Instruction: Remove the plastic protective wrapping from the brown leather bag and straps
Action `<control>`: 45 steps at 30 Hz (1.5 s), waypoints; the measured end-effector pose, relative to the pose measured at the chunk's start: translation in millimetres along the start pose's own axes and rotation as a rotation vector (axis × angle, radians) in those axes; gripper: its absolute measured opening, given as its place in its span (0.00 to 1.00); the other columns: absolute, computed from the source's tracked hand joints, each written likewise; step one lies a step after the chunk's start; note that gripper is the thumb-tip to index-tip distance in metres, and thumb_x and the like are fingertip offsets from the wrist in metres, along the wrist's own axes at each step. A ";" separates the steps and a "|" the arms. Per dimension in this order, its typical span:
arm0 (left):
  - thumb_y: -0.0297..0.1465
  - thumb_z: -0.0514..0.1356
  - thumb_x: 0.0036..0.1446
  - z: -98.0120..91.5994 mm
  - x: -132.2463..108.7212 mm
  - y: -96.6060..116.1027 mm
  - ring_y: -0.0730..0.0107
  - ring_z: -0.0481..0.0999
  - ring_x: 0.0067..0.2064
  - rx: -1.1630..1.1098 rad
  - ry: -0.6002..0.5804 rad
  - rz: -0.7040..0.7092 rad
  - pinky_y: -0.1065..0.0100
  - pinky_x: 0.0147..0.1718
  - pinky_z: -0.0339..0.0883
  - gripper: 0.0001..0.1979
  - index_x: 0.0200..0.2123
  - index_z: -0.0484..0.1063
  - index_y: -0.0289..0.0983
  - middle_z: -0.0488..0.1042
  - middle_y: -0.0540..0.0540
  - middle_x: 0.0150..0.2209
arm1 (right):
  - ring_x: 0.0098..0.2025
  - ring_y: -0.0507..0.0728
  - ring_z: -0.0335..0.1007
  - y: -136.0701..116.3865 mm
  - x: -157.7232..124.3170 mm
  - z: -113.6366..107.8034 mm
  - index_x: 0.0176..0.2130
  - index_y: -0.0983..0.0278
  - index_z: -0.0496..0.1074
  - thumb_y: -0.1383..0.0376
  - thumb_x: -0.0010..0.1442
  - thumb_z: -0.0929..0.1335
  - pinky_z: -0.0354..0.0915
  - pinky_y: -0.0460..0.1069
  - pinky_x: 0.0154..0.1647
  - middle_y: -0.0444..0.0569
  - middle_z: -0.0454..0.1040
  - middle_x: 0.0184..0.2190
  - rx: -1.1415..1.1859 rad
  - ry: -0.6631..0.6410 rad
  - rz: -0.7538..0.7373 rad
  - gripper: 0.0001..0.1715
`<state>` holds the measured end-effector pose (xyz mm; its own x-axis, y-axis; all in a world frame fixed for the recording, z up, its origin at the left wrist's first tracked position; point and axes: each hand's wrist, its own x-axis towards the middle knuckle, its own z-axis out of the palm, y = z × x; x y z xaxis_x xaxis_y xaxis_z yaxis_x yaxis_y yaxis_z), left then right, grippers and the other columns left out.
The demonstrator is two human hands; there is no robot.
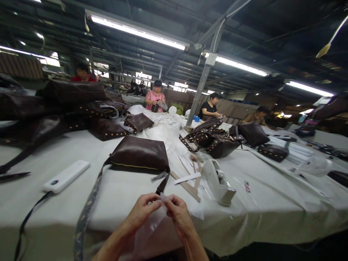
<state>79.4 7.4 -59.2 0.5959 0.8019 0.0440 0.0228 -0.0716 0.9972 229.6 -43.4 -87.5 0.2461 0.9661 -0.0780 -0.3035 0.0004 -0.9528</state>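
Translucent plastic film [151, 229], top bunched, hanging down

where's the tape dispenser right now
In the head view, the tape dispenser sits on the table, ahead and right of the right hand, beside brown strips.

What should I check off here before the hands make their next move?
1. Film held by both hands: ok; the left hand and right hand pinch the translucent film between them.
2. Film joined to the short strap: cannot tell; the fingers hide where they meet.
3. Bag resting on the table: ok; it lies just beyond the hands.
4. Long strap wholly on the table: not ok; it runs down over the near edge.
5. Loose strips away from the bag: not ok; they lie close on its right.
6. Tape dispenser apart from the hands: ok; it is to their right.
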 end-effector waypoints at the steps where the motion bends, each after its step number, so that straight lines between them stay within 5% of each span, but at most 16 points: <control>1: 0.39 0.60 0.49 -1.2 -0.8 -0.1 0.63 0.72 0.37 -0.055 0.006 -0.026 0.67 0.40 0.63 0.13 0.30 0.76 0.35 0.77 0.47 0.30 | 0.21 0.47 0.49 -1.3 -1.7 1.3 0.20 0.64 0.66 0.56 0.45 0.75 0.46 0.45 0.23 0.37 0.59 0.17 -0.018 -0.004 -0.008 0.20; 9: 0.34 0.63 0.43 0.9 -11.9 -3.3 0.67 0.69 0.32 -0.074 0.045 -0.149 0.69 0.35 0.59 0.09 0.25 0.79 0.34 0.75 0.49 0.26 | 0.22 0.48 0.50 -6.6 -10.0 10.5 0.20 0.64 0.67 0.57 0.45 0.75 0.49 0.45 0.25 0.39 0.61 0.18 -0.068 -0.011 -0.061 0.18; 18: 0.32 0.67 0.34 7.5 -18.9 -5.2 0.77 0.59 0.23 -0.310 0.159 -0.232 0.73 0.25 0.51 0.12 0.16 0.65 0.35 0.63 0.56 0.17 | 0.22 0.48 0.50 0.8 -10.8 10.6 0.21 0.64 0.68 0.57 0.45 0.75 0.49 0.45 0.24 0.39 0.62 0.18 -0.004 -0.028 -0.062 0.17; 24: 0.37 0.66 0.40 5.8 -25.6 4.5 0.70 0.68 0.30 -0.272 0.061 -0.206 0.70 0.33 0.59 0.12 0.24 0.76 0.33 0.75 0.48 0.26 | 0.23 0.49 0.55 0.4 -14.6 14.2 0.22 0.64 0.68 0.59 0.48 0.74 0.51 0.45 0.26 0.41 0.67 0.19 -0.019 -0.092 -0.091 0.16; 33: 0.34 0.66 0.34 1.4 -30.0 1.0 0.72 0.65 0.25 -0.240 0.144 -0.300 0.70 0.27 0.55 0.09 0.18 0.76 0.32 0.72 0.49 0.19 | 0.23 0.49 0.57 3.0 -16.0 16.4 0.27 0.64 0.72 0.58 0.45 0.75 0.52 0.45 0.25 0.41 0.69 0.21 -0.039 -0.133 -0.001 0.14; 39: 0.32 0.63 0.34 -7.7 -34.7 3.7 0.73 0.63 0.24 -0.196 0.178 -0.328 0.71 0.25 0.53 0.07 0.16 0.74 0.34 0.68 0.52 0.17 | 0.23 0.48 0.57 -10.9 -12.9 -0.3 0.39 0.64 0.76 0.50 0.43 0.75 0.53 0.45 0.24 0.44 0.72 0.25 -0.057 -0.224 0.071 0.27; 42: 0.33 0.64 0.34 -12.4 -36.7 -0.5 0.74 0.62 0.23 -0.176 0.170 -0.336 0.71 0.25 0.53 0.07 0.16 0.73 0.34 0.68 0.53 0.16 | 0.24 0.50 0.64 -15.2 0.5 -12.1 0.37 0.66 0.74 0.42 0.46 0.71 0.56 0.45 0.22 0.51 0.74 0.31 -0.082 -0.041 0.104 0.32; 45: 0.35 0.65 0.35 -15.6 -38.0 -4.2 0.74 0.63 0.23 -0.134 0.163 -0.329 0.71 0.25 0.53 0.09 0.17 0.72 0.34 0.67 0.53 0.17 | 0.24 0.53 0.68 -12.4 20.1 -15.4 0.30 0.64 0.68 0.42 0.50 0.68 0.60 0.46 0.20 0.51 0.73 0.28 -0.360 0.184 0.171 0.28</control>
<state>44.2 -13.5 -64.1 0.4388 0.8536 -0.2807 0.0801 0.2740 0.9584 252.5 -28.0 -81.8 0.3897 0.8825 -0.2633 -0.0221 -0.2769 -0.9607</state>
